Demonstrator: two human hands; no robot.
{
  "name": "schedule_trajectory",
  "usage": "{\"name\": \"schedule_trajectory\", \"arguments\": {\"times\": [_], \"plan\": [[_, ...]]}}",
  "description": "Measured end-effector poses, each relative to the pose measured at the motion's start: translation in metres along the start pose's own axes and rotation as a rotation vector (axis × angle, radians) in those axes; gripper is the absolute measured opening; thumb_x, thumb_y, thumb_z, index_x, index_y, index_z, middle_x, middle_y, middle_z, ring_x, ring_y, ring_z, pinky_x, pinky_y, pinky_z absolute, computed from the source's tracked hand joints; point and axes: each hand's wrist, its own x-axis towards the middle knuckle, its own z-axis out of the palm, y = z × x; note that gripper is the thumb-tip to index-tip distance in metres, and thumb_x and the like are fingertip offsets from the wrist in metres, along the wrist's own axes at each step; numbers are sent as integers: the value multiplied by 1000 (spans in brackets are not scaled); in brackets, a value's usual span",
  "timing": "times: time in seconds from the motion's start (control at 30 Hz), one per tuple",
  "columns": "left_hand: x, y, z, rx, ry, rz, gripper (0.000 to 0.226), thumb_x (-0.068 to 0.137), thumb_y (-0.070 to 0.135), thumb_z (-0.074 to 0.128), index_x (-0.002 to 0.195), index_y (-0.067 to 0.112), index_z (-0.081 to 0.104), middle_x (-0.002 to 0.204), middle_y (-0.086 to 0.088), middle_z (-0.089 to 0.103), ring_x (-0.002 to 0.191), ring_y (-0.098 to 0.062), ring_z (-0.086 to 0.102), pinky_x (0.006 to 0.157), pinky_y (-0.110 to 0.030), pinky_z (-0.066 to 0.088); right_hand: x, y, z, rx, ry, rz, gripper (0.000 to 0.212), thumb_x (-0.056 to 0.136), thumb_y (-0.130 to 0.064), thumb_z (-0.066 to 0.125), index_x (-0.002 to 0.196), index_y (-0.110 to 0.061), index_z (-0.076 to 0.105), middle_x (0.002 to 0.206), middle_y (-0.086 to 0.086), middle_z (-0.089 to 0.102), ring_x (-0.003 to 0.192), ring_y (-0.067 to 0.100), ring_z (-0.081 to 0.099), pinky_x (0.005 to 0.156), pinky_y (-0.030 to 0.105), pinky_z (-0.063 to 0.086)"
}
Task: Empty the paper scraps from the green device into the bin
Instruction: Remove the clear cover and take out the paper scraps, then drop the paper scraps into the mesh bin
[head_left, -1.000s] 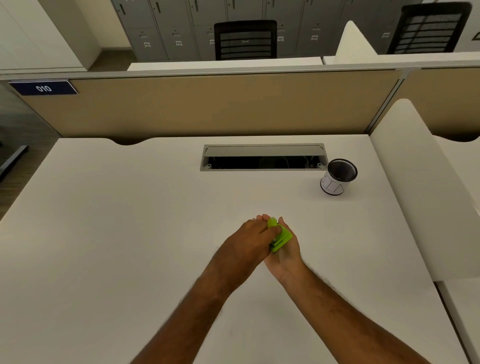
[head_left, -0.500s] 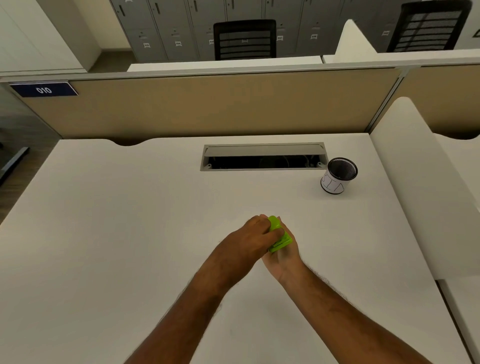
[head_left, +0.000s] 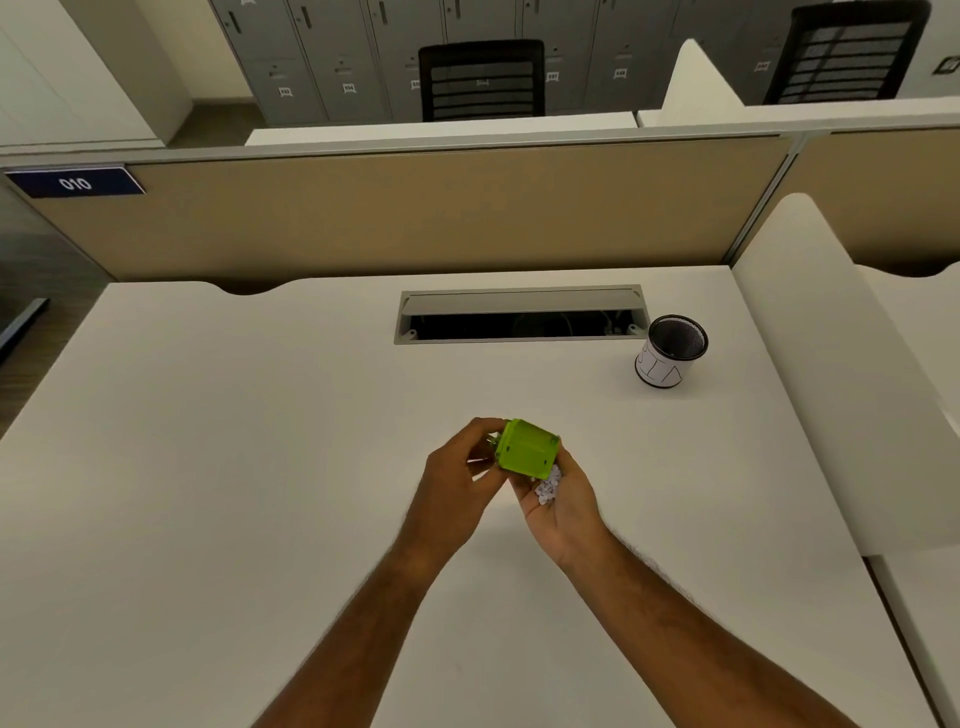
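Observation:
The green device (head_left: 525, 448), a small boxy hole punch, is held above the middle of the white desk (head_left: 234, 467), its underside turned up. My left hand (head_left: 457, 475) grips its left end with the fingertips. My right hand (head_left: 563, 501) is cupped palm up just beneath its right end. A small heap of white paper scraps (head_left: 548, 486) lies in that palm, right at the device's open end. The bin (head_left: 670, 352), a small black mesh cup wrapped in white paper, stands upright at the back right of the desk, well apart from both hands.
An open cable slot (head_left: 519, 316) is set into the desk behind the hands, left of the bin. A beige partition (head_left: 415, 213) closes off the back. A white divider panel (head_left: 831, 374) runs along the right side.
My left hand has drawn back to the left, uncovering the green device and turning it over. Paper scraps now lie in my right palm, which has opened into a cup.

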Motion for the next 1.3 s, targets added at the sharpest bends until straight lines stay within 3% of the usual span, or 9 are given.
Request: {"name": "schedule_trajectory", "arguments": {"times": [0.23, 0.37, 0.53, 0.77, 0.93, 1.3], "plan": [[4, -16, 2, -475, 69, -275, 41, 92, 4, 78, 128, 23, 70, 116, -11, 80, 111, -27, 78, 97, -35, 62, 3, -6, -2, 20, 25, 9, 32, 106, -28, 53, 105, -2, 70, 95, 20, 78, 80, 29, 79, 66, 39, 66], [8, -27, 6, -649, 93, -340, 41, 94, 1, 76, 132, 16, 66, 119, -13, 81, 113, -31, 78, 97, -35, 63, 8, -14, -6, 27, 12, 15, 47, 107, -29, 51, 82, 0, 79, 91, 19, 78, 79, 28, 79, 73, 40, 67], [16, -42, 10, -844, 131, -392, 47, 97, -2, 68, 141, 10, 58, 128, -22, 76, 118, -35, 75, 100, -37, 62, 19, -25, -15, 1, 12, 4, 41, 108, -30, 49, 98, 4, 69, 88, 18, 78, 74, 24, 79, 65, 32, 65], [32, -57, 18, -876, 156, -427, 46, 99, -5, 66, 142, 9, 57, 129, -23, 75, 119, -34, 75, 100, -36, 62, 37, -51, -21, 4, 52, -13, 37, 107, -32, 49, 85, -5, 62, 71, 9, 68, 50, 13, 64, 46, 22, 55], [40, -61, 24, -871, 146, -452, 43, 100, -5, 64, 139, 11, 59, 124, -19, 78, 115, -30, 77, 99, -35, 62, 49, -76, -15, 50, -2, -16, 48, 108, -31, 44, 67, -11, 60, 60, 3, 56, 37, 8, 45, 32, 17, 35], [63, -70, 34, -880, 129, -482, 42, 100, -9, 61, 138, 9, 60, 128, -24, 75, 115, -32, 76, 96, -33, 64, 86, -158, 17, 33, -102, -147, 54, 107, -32, 42, 55, -19, 45, 48, -5, 40, 30, 7, 33, 27, 19, 22]]}}
